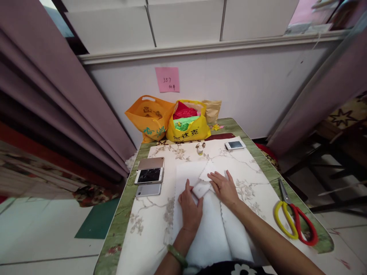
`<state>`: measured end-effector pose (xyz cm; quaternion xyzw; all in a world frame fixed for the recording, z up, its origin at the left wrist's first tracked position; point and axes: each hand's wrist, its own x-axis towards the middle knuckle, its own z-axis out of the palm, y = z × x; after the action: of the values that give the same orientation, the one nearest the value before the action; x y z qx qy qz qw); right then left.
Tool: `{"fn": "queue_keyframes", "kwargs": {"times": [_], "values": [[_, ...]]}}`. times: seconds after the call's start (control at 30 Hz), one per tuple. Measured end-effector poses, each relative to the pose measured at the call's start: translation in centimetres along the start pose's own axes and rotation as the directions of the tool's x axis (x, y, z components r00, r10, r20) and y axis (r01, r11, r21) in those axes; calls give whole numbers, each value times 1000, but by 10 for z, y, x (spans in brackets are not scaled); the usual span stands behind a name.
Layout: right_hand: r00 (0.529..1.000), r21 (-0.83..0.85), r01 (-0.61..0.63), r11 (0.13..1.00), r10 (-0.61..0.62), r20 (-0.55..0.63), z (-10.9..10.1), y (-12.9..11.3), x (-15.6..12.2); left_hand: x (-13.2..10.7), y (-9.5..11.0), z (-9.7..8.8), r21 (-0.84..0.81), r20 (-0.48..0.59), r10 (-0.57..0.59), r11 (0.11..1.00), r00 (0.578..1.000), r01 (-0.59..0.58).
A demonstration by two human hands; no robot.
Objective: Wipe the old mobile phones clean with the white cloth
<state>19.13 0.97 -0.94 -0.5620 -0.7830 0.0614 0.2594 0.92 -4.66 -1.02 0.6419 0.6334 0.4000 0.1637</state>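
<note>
A white soft cloth point(206, 225) with wavy-cut edges lies on the table before me, its upper middle folded over into small overlapping flaps. My left hand point(190, 210) rests at the left of the fold, thumb and fingers apart, touching the edge of the flap. From the right, my right hand point(225, 187) reaches over the same fold; its thumb and fingertips close on the flap, with the little finger held out. A green bangle point(177, 256) circles my left wrist. Part of the cloth under my right hand is hidden.
Scissors point(292, 217) with yellow and red handles lie at right. Several phones are on the table: a cracked one point(149, 175) at left, a white one point(235, 145) at back right. A small bottle point(200, 149) stands behind the cloth. Orange point(155, 118) and yellow bags point(187, 131) stand by the wall.
</note>
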Motion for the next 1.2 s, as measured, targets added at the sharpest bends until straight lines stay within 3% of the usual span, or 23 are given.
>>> {"fn": "queue_keyframes", "kwargs": {"times": [0.07, 0.13, 0.23, 0.3, 0.33, 0.4, 0.47, 0.5, 0.57, 0.63, 0.7, 0.8, 0.9, 0.97, 1.07, 1.1, 1.2], "values": [[994, 102, -81, 992, 88, -65, -1, 3, 2, -2, -1, 0, -65, -26, 52, 996, 998, -54], [958, 265, -218, 939, 258, -126, -6, 5, 3, -3, -1, 0, -107, -52, 106, 988, 993, -111], [825, 568, -381, 729, 546, -147, -18, 5, 4, -4, 0, 0, -125, -63, 139, 981, 988, -146], [757, 688, -375, 622, 633, -159, -26, 3, 4, -4, 1, -1, -149, -57, 114, 981, 992, -122], [758, 705, -347, 618, 628, -178, -30, 0, 3, -3, 2, -1, -165, -52, 97, 981, 994, -104], [835, 664, -251, 704, 505, -220, -35, -9, 0, -2, 4, -3, -189, -34, 74, 979, 997, -79], [959, 530, -66, 846, 201, -202, -35, -22, -6, -1, 4, -3, -196, -19, 71, 978, 997, -74], [988, 449, 60, 892, 12, -154, -34, -29, -9, -1, 5, -4, -199, -17, 73, 977, 997, -75], [957, 315, 285, 905, -290, -30, -29, -40, -15, -2, 5, -4, -206, -21, 70, 976, 997, -73], [919, 213, 374, 903, -391, 44, -23, -44, -18, -2, 5, -5, -203, -31, 54, 977, 998, -59], [942, 117, 328, 937, -334, 28, -18, -39, -17, -1, 7, -6, -193, -27, 47, 980, 999, -52], [987, 18, 153, 988, -152, -50, -16, -26, -10, 0, 9, -7, -189, -10, 72, 979, 997, -73], [989, -15, -26, 1000, 24, -145, -16, -20, -5, 0, 10, -6, -188, -1, 94, 978, 996, -92], [986, -7, -21, 1000, 20, -164, -15, -23, -7, -1, 9, -5, -189, 3, 104, 977, 995, -102], [982, 81, 175, 981, -168, -80, -11, -29, -14, -2, 7, -4, -198, 0, 130, 972, 991, -128], [981, 126, 188, 974, -180, -73, -10, -29, -15, -2, 6, -4, -199, -1, 136, 971, 991, -134], [992, 275, -39, 961, 71, -107, -5, -20, -11, -3, 6, -3, -197, 8, 134, 972, 991, -130]]}}
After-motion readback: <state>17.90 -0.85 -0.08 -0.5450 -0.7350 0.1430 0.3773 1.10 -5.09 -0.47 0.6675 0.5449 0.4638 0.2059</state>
